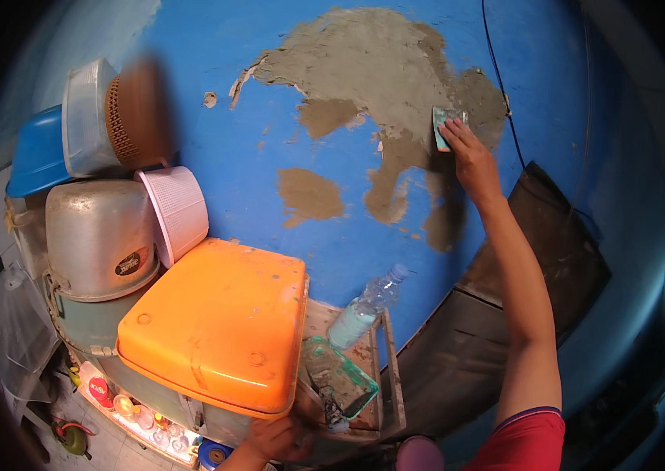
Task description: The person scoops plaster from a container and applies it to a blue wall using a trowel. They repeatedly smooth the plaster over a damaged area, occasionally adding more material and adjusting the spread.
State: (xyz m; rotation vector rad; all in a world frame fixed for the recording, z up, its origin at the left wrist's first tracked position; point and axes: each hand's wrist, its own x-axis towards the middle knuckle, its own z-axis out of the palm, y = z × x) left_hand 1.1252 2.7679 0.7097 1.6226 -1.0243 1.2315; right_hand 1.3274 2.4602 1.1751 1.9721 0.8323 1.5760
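Against the blue wall (230,180), my right hand (464,145) grips a small, smeared pale teal flat tool (444,118), pressing it on the right part of a large grey plaster patch (356,67). Smaller plaster patches (309,200) lie lower and left. My left hand (279,439) is low in the view, fingers curled at the underside of an orange plastic lid or tub (211,314); what they hold is hidden. Right of that stand a plastic bottle (356,314) with pale teal contents and a green-smeared container (356,381) on a worn tray (391,400).
At left are stacked an aluminium pot (97,228), pink basket (175,208), blue tub (38,149), clear container (81,118) and brown basket (140,110). A dark panel (528,235) and hanging cable (497,71) are at right. A lit shelf (152,428) holds small items below.
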